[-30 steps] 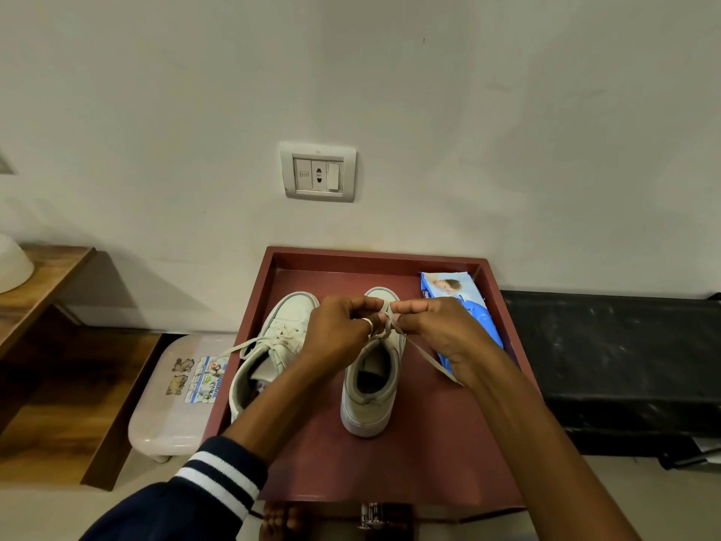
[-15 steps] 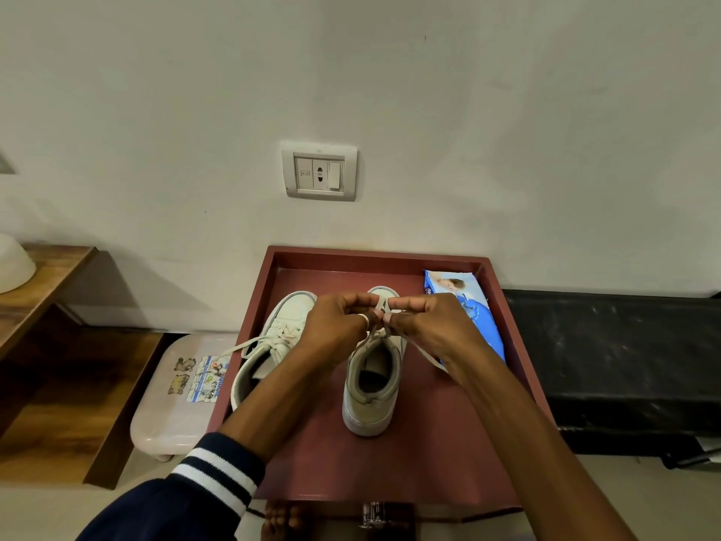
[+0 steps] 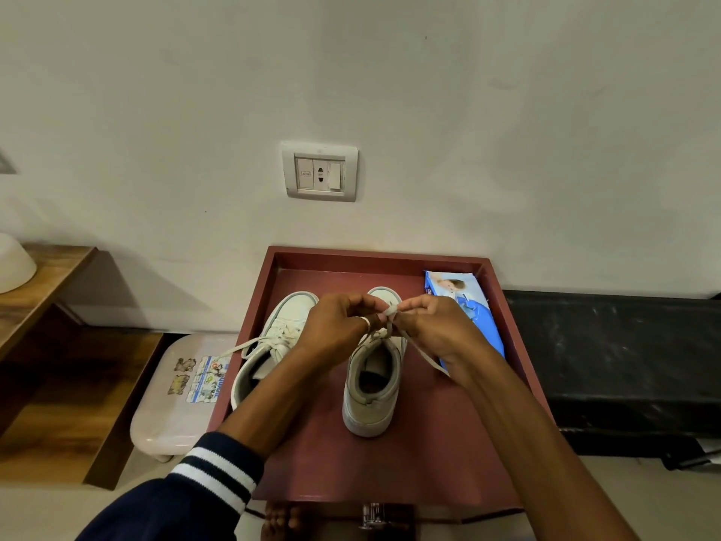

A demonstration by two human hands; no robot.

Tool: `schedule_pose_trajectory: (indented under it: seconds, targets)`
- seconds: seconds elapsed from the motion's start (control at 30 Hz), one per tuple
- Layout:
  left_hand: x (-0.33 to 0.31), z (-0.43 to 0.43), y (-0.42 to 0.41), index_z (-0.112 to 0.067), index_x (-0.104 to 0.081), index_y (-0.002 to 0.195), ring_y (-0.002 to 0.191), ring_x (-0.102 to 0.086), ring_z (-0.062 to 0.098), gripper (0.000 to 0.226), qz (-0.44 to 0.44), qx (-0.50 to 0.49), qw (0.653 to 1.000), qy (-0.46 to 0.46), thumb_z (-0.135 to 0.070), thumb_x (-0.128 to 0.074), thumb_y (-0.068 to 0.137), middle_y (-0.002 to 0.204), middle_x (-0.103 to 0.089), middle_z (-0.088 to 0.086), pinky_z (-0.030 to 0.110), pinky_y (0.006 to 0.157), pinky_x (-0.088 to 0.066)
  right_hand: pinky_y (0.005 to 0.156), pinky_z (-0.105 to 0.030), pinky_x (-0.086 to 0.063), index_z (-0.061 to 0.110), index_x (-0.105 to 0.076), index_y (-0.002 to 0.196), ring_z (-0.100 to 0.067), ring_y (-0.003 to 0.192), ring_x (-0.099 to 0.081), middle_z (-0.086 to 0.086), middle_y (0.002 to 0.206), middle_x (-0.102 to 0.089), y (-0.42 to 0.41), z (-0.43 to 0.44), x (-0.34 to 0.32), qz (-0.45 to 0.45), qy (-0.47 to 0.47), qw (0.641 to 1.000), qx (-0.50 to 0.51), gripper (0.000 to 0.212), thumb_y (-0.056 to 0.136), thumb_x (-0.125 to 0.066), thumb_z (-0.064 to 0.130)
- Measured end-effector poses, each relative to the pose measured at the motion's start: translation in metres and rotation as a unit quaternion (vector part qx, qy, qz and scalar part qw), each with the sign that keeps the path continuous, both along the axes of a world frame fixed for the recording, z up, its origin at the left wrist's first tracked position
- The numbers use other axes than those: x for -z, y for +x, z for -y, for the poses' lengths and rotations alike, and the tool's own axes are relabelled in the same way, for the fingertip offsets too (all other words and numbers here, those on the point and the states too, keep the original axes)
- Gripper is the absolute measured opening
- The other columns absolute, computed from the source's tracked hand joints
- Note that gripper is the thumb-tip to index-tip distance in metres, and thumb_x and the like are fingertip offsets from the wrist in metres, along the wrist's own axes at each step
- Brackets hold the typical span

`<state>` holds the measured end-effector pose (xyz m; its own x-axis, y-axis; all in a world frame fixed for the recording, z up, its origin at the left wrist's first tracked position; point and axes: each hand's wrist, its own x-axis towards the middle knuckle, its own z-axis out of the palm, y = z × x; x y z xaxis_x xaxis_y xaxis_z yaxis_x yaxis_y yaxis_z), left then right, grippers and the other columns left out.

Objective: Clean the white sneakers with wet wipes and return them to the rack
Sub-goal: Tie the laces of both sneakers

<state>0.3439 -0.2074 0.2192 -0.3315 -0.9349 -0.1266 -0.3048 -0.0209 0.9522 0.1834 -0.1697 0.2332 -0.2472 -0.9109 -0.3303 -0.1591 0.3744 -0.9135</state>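
Two white sneakers stand toes-to-wall on a dark red tray-like surface [image 3: 448, 454]. The right sneaker [image 3: 372, 388] is upright in the middle, its heel toward me. The left sneaker [image 3: 269, 345] lies beside it with loose laces trailing left. My left hand [image 3: 335, 329] and my right hand [image 3: 433, 326] meet above the right sneaker's tongue, both pinching its lace [image 3: 390, 310]. One lace end trails down under my right wrist. A blue pack of wet wipes [image 3: 472, 310] lies at the tray's back right, partly hidden by my right hand.
A white wall with a switch and socket plate [image 3: 320, 171] rises behind the tray. A white plastic stool [image 3: 175, 400] sits left of the tray, wooden shelving [image 3: 47, 306] further left. A black padded bench [image 3: 616, 365] lies to the right.
My hands have drawn closer together and lifted slightly over the right sneaker, working its lace. The sneakers and the wipes pack have not moved.
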Motion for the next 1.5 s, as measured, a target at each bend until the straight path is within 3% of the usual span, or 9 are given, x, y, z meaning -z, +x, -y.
schedule_pose_trajectory:
  seconds: [0.1,0.27,0.43,0.5,0.67,0.8,0.87,1.0,1.5]
  targets:
    - [0.003,0.000,0.000,-0.021,-0.081,0.100,0.093,-0.074,0.012,0.015,0.026,0.007,1.000,-0.014,-0.014,-0.077,0.087,0.091,-0.079,-0.006,0.038,0.093,-0.058,0.059,-0.012,-0.050,0.008,-0.070,0.093,-0.008,0.072,-0.066,-0.011,0.089,-0.073,0.000,-0.004,-0.006,0.012,0.001,0.999,-0.045,0.016,0.088,-0.060,-0.004]
    - [0.006,0.005,0.001,-0.023,-0.067,0.104,0.093,-0.072,0.019,0.025,0.046,-0.040,0.998,0.008,-0.019,-0.081,0.083,0.098,-0.075,-0.001,0.046,0.090,-0.059,0.075,-0.018,-0.051,0.015,-0.073,0.091,-0.011,0.089,-0.070,-0.006,0.095,-0.075,-0.001,-0.005,-0.007,0.008,-0.019,0.995,-0.100,0.013,0.084,-0.072,0.005]
    - [0.002,0.005,0.001,-0.015,-0.075,0.092,0.065,-0.066,0.006,0.018,0.045,-0.014,0.999,0.017,-0.024,-0.085,0.081,0.080,-0.077,-0.002,0.025,0.065,-0.052,0.054,-0.008,-0.044,0.006,-0.073,0.095,0.004,0.058,-0.062,-0.001,0.078,-0.073,0.001,-0.004,-0.007,-0.034,-0.030,0.997,-0.061,0.014,0.095,-0.061,0.013]
    - [0.000,0.003,0.000,-0.014,-0.075,0.085,0.053,-0.058,-0.001,0.016,0.046,-0.001,0.999,0.004,-0.023,-0.087,0.079,0.070,-0.073,-0.005,0.018,0.057,-0.046,0.054,-0.009,-0.047,0.010,-0.072,0.096,0.000,0.063,-0.067,-0.003,0.081,-0.076,0.001,-0.002,-0.006,-0.054,-0.027,0.997,-0.038,0.014,0.096,-0.059,0.016]
    - [-0.004,0.001,0.003,-0.021,-0.074,0.082,0.071,-0.072,0.004,0.015,0.114,0.069,0.984,-0.118,-0.021,-0.088,0.077,0.075,-0.076,-0.008,0.015,0.065,-0.053,0.082,-0.038,-0.057,0.022,-0.070,0.082,-0.009,0.073,-0.071,0.005,0.069,-0.074,0.005,0.003,0.001,-0.187,-0.036,0.980,-0.056,0.012,0.089,-0.064,0.029]
    - [-0.005,-0.002,0.002,-0.016,-0.075,0.086,0.073,-0.072,-0.001,0.010,0.147,0.083,0.961,-0.217,-0.008,-0.080,0.082,0.077,-0.075,-0.011,0.013,0.065,-0.052,0.078,-0.031,-0.058,0.023,-0.068,0.079,-0.005,0.063,-0.070,0.003,0.066,-0.073,0.006,0.005,0.003,-0.169,-0.038,0.984,-0.042,0.010,0.089,-0.064,0.022]
    - [-0.005,-0.003,0.002,-0.015,-0.075,0.086,0.071,-0.070,-0.006,0.009,0.129,0.069,0.968,-0.204,-0.008,-0.079,0.083,0.075,-0.074,-0.013,0.007,0.063,-0.047,0.066,-0.017,-0.052,0.021,-0.069,0.073,0.001,0.057,-0.064,0.003,0.064,-0.071,0.006,0.005,0.002,-0.183,-0.040,0.980,-0.060,0.021,0.092,-0.060,0.023]
    - [-0.002,0.005,0.003,-0.016,-0.075,0.082,0.068,-0.070,0.003,0.010,0.106,0.026,0.985,-0.136,-0.019,-0.084,0.081,0.075,-0.075,-0.006,0.017,0.066,-0.051,0.074,-0.038,-0.053,0.017,-0.074,0.074,-0.009,0.068,-0.061,-0.003,0.074,-0.072,0.002,0.003,-0.002,-0.180,-0.021,0.975,-0.126,0.022,0.090,-0.061,0.025]
    - [0.000,0.002,-0.001,-0.021,-0.071,0.080,0.080,-0.073,0.014,0.011,0.108,-0.037,0.993,-0.036,-0.025,-0.080,0.085,0.080,-0.077,-0.002,0.037,0.081,-0.059,0.059,-0.033,-0.045,0.005,-0.067,0.079,-0.016,0.065,-0.055,-0.008,0.070,-0.060,0.008,-0.001,-0.007,-0.232,0.036,0.942,-0.239,0.012,0.082,-0.065,0.016]
